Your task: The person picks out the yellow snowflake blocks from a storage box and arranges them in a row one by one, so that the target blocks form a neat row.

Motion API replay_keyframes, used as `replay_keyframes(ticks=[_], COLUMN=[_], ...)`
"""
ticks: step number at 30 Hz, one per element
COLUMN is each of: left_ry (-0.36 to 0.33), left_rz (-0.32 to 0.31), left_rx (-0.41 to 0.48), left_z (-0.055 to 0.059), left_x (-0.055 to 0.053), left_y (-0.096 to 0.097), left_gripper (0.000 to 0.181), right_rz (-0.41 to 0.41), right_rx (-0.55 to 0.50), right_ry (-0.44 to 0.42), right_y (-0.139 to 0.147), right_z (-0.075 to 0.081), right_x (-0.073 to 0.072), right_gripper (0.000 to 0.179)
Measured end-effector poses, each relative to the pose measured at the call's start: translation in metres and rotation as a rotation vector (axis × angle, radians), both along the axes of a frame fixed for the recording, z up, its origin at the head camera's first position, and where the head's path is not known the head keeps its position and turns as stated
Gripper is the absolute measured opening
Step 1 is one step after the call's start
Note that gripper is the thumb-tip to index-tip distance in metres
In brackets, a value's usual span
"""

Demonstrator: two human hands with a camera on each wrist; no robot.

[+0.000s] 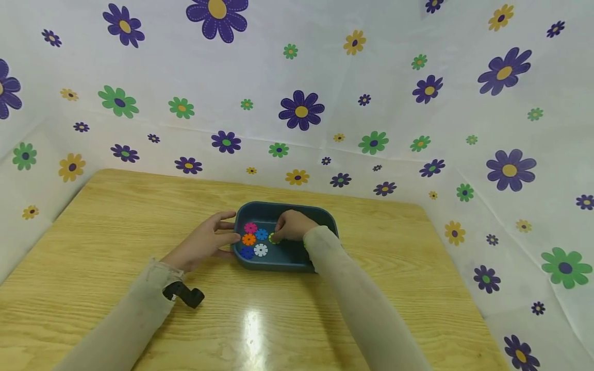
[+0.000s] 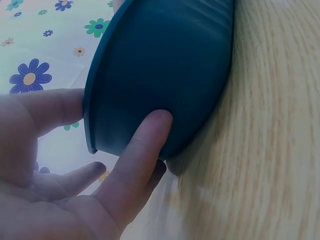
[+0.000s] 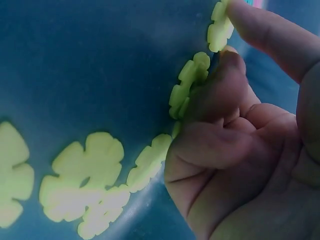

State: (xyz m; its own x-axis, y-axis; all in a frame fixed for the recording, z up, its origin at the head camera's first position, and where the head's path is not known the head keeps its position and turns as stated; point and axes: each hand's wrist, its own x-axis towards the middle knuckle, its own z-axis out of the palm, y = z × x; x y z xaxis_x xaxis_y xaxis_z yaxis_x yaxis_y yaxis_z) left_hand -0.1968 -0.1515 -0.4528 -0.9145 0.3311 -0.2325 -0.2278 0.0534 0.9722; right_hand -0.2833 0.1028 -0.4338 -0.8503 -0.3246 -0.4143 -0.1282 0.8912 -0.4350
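A dark blue-green tray lies on the table. My left hand rests against its left end with fingers spread and fairly straight, touching the outer wall. Inside the tray, my right hand pinches a yellow-green snowflake disc between thumb and finger. Left of that hand lie a pink disc, an orange disc, a blue disc, a dark blue disc and a white disc. In the right wrist view, several more yellow-green discs lie beside the palm.
The wooden table extends around the tray. Behind it and at both sides hangs a white flower-print cloth. A black strap with a small mount sits on the left wrist.
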Motion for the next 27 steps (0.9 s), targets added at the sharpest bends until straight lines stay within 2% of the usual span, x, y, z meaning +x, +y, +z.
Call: replay_keyframes(ticks=[4,11,18,23,27], left_ry=[0.004,0.002,-0.005,-0.006,0.009], left_rz=[-0.003,-0.003,-0.003,-0.002,-0.015], left_rx=[-0.008,-0.009,-0.015,-0.017,-0.003], left_z=[0.001,0.002,0.006,0.005,0.004], left_x=[0.0,0.001,0.004,0.004,0.003], left_y=[0.001,0.0,0.003,0.002,0.0], left_gripper=[0.078,0.076,0.072,0.073,0.074], right_rz=[0.004,0.081,0.06,0.077,0.122], right_rx=[0.014,0.046,0.079,0.022,-0.094], right_ry=[-0.005,0.007,0.005,0.004,0.013], right_y=[-0.001,-0.002,-0.001,0.003,0.009], right_z=[0.005,0.008,0.01,0.013,0.023], right_x=[0.003,0.005,0.008,0.007,0.009], right_gripper=[0.027,0.034,0.034,0.03,0.018])
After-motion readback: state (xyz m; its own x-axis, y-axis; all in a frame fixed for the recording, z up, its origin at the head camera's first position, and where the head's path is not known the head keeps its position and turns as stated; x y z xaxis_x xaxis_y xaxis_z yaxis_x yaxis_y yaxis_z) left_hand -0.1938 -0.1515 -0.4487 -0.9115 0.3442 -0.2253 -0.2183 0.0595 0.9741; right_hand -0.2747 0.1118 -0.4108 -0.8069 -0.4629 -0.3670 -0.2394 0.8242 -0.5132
